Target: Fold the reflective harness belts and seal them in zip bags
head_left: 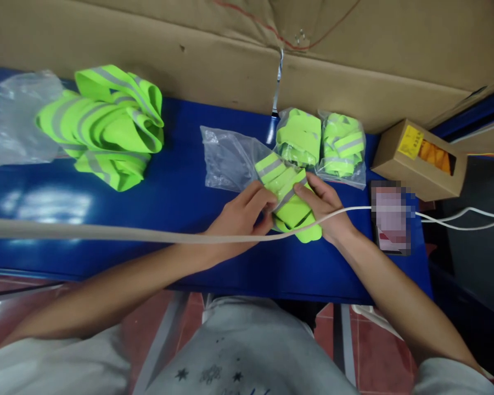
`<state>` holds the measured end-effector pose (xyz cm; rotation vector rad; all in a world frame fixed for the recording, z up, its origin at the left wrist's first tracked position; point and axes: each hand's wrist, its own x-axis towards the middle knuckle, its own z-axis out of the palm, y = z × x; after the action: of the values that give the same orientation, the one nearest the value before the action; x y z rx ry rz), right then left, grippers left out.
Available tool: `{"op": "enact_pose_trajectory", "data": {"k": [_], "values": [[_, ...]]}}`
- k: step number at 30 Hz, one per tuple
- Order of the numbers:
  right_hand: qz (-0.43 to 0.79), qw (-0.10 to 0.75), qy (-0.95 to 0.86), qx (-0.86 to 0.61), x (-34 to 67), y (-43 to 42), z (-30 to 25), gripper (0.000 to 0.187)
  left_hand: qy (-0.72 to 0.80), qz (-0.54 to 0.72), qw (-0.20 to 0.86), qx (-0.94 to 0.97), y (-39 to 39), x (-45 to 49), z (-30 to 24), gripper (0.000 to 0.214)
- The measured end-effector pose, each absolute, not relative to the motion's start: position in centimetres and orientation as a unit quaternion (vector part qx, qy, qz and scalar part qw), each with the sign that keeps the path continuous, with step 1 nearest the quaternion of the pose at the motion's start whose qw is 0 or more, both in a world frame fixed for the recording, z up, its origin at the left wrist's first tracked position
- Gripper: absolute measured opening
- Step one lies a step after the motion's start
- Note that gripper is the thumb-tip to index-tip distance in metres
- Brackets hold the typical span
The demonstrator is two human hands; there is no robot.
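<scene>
Between my hands is a folded neon-yellow reflective strap [290, 200] with grey bands, its upper end lying in the mouth of a clear plastic bag [233, 159]. My left hand [247, 214] pinches at the strap's left side, near the bag's edge, with the fingers curled. My right hand [323, 203] is closed round the strap's right side, thumb on top. Just beyond stand two bagged bundles of the same strap, a left bundle [299, 134] and a right bundle [343, 144].
A loose heap of reflective strap [107, 123] lies at the left beside another clear bag [22, 118]. At the right are a cardboard box [395, 148] with orange contents and a phone [391, 219]. A white cable [214, 238] crosses in front of my hands. Cardboard [230, 71] lines the back.
</scene>
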<state>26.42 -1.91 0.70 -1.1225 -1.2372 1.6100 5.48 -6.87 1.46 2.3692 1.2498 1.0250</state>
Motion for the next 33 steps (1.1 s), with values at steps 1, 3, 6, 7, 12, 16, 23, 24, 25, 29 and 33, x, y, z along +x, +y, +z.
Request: {"op": "enact_pose_trajectory", "data": {"k": [1, 3, 6, 7, 12, 16, 23, 24, 25, 29, 33], "values": [[0.626, 0.4, -0.503, -0.443, 26.4, -1.9, 0.7, 0.038, 0.433, 0.348, 0.131, 0.821, -7.0, 5.5, 1.6, 0.017], [0.595, 0.407, -0.536, -0.438, 26.2, -1.9, 0.7, 0.036, 0.44, 0.332, 0.099, 0.829, -7.2, 5.5, 2.0, 0.014], [0.551, 0.424, -0.577, -0.428, 25.5, -2.3, 0.5, 0.035, 0.471, 0.332, 0.005, 0.817, -7.0, 5.3, 2.2, 0.029], [0.539, 0.428, -0.585, -0.429, 25.3, -2.5, 0.4, 0.036, 0.476, 0.335, -0.024, 0.813, -6.9, 5.2, 2.2, 0.034], [0.475, 0.444, -0.597, -0.47, 25.0, -3.0, 0.2, 0.035, 0.447, 0.293, -0.053, 0.844, -6.3, 5.1, 1.9, 0.019], [0.448, 0.47, -0.581, -0.491, 25.5, -2.4, 0.4, 0.036, 0.405, 0.295, -0.053, 0.864, -6.4, 5.2, 1.9, 0.016], [0.489, 0.525, -0.507, -0.478, 26.0, -1.5, 1.4, 0.042, 0.459, 0.592, 0.371, 0.549, -4.5, 4.9, 1.2, 0.04], [0.494, 0.52, -0.509, -0.475, 25.9, -1.6, 1.5, 0.042, 0.449, 0.585, 0.466, 0.489, -4.3, 5.1, 1.1, 0.049], [0.498, 0.514, -0.516, -0.472, 25.7, -1.8, 1.6, 0.042, 0.425, 0.56, 0.555, 0.445, -4.3, 5.4, 1.1, 0.056], [0.467, 0.501, -0.542, -0.487, 24.5, -2.9, 1.9, 0.045, 0.349, 0.484, 0.714, 0.366, -5.4, 7.0, 1.3, 0.058], [0.393, 0.528, -0.556, -0.507, 24.2, -2.9, 1.7, 0.049, 0.354, 0.503, 0.711, 0.339, -6.2, 7.9, 1.3, 0.05]]}}
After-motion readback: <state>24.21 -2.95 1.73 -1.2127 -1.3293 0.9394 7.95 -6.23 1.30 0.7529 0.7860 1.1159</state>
